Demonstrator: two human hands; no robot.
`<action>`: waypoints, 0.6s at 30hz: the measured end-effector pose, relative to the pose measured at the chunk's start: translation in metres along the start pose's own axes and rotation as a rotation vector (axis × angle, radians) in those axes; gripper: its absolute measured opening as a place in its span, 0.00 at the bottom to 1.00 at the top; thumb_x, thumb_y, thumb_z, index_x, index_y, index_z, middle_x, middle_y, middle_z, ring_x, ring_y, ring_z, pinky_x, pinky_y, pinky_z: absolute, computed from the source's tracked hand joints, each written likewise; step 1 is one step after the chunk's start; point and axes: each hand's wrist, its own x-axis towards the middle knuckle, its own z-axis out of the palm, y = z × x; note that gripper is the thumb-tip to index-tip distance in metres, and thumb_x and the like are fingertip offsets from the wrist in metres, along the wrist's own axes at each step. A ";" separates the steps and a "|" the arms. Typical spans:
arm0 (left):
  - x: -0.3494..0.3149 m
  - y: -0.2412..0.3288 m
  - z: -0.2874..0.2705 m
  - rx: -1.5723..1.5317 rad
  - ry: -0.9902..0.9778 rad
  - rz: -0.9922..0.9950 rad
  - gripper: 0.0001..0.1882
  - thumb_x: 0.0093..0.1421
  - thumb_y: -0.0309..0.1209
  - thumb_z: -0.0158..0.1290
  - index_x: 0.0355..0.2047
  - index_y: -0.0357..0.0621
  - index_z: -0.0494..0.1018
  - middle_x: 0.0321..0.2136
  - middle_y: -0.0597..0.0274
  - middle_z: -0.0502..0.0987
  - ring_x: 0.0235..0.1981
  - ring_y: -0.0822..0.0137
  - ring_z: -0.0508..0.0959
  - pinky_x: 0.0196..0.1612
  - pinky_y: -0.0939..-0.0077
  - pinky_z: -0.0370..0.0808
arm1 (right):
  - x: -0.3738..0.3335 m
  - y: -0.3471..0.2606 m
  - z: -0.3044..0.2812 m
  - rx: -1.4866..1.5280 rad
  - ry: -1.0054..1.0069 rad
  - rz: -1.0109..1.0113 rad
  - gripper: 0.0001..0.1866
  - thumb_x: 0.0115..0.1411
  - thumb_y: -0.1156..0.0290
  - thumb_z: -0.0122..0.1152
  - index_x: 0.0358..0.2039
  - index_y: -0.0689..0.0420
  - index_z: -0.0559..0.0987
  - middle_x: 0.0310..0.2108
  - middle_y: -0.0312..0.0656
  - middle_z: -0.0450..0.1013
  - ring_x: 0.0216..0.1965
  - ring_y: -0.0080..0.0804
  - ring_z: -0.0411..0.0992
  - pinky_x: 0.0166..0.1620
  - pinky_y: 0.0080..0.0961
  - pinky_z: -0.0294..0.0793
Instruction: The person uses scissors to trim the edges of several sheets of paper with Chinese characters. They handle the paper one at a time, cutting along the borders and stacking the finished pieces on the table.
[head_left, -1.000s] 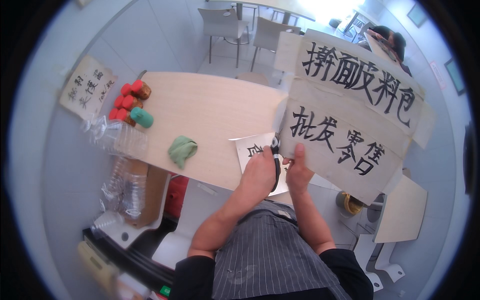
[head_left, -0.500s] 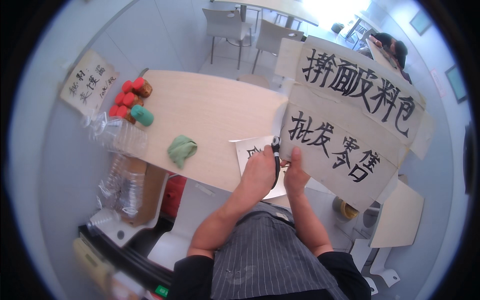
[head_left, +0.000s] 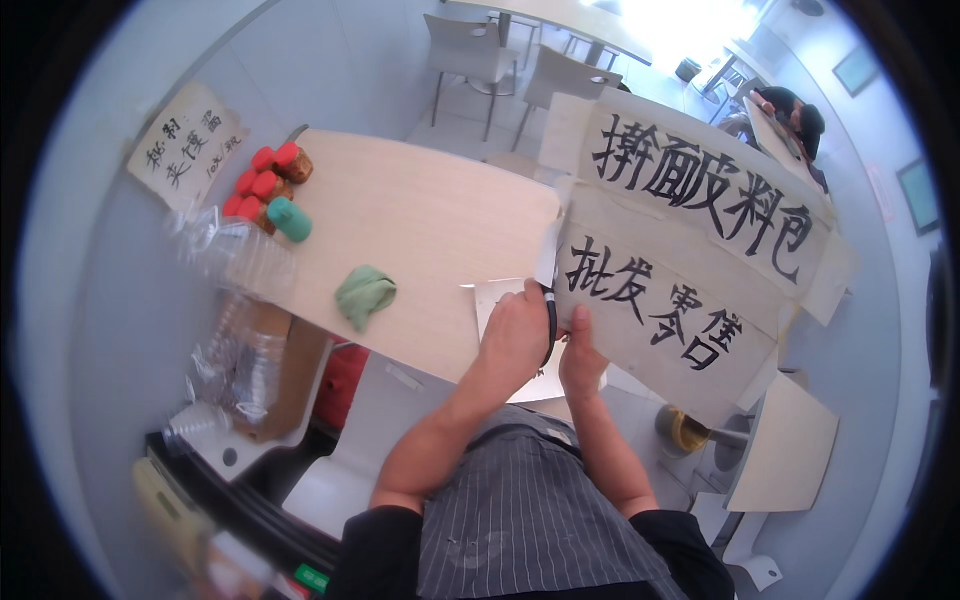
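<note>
My left hand (head_left: pixel 515 338) is closed round black-handled scissors (head_left: pixel 551 318), held upright at the left edge of a large paper sign (head_left: pixel 690 260). Their blades are mostly hidden at the paper, where a narrow pale strip (head_left: pixel 548 250) stands along the edge. The sign is made of several joined sheets with big black brush characters, and it is tilted, its right side lower. My right hand (head_left: pixel 583 360) pinches its lower left edge, thumb on top. Under my hands, another lettered white sheet (head_left: pixel 490 300) lies on the wooden table (head_left: pixel 420 220), partly covered.
Red-lidded jars (head_left: pixel 262 185) and a green-capped container (head_left: pixel 290 220) stand at the table's left end. A green cloth (head_left: pixel 366 296) lies near the front edge. Clear plastic bottles (head_left: pixel 235 265) crowd the left. Grey chairs (head_left: pixel 470 50) stand beyond; another person (head_left: pixel 795 115) sits far right.
The sign has shifted slightly left and down in view, and its left edge now shows the pale strip more plainly. My left hand with the scissors has moved slightly; both hands keep their hold.
</note>
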 end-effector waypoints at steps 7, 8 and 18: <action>0.000 -0.006 0.004 0.078 0.032 0.022 0.11 0.56 0.28 0.49 0.29 0.28 0.65 0.16 0.41 0.72 0.21 0.42 0.74 0.25 0.54 0.70 | 0.001 0.003 -0.007 -0.045 -0.066 0.052 0.11 0.62 0.73 0.54 0.43 0.63 0.68 0.31 0.42 0.72 0.21 0.25 0.69 0.20 0.17 0.70; 0.000 -0.006 0.006 0.057 0.037 0.021 0.11 0.56 0.28 0.49 0.29 0.28 0.65 0.16 0.41 0.72 0.21 0.42 0.74 0.25 0.54 0.70 | 0.002 0.003 -0.010 -0.054 -0.091 0.050 0.12 0.62 0.73 0.54 0.43 0.63 0.68 0.32 0.42 0.72 0.21 0.25 0.69 0.20 0.17 0.70; 0.009 0.005 0.000 0.092 0.016 -0.038 0.19 0.41 0.25 0.58 0.31 0.23 0.65 0.14 0.45 0.72 0.23 0.46 0.75 0.28 0.58 0.73 | 0.000 0.000 -0.004 -0.038 -0.061 0.073 0.10 0.65 0.69 0.49 0.41 0.62 0.69 0.30 0.38 0.70 0.23 0.21 0.66 0.22 0.15 0.65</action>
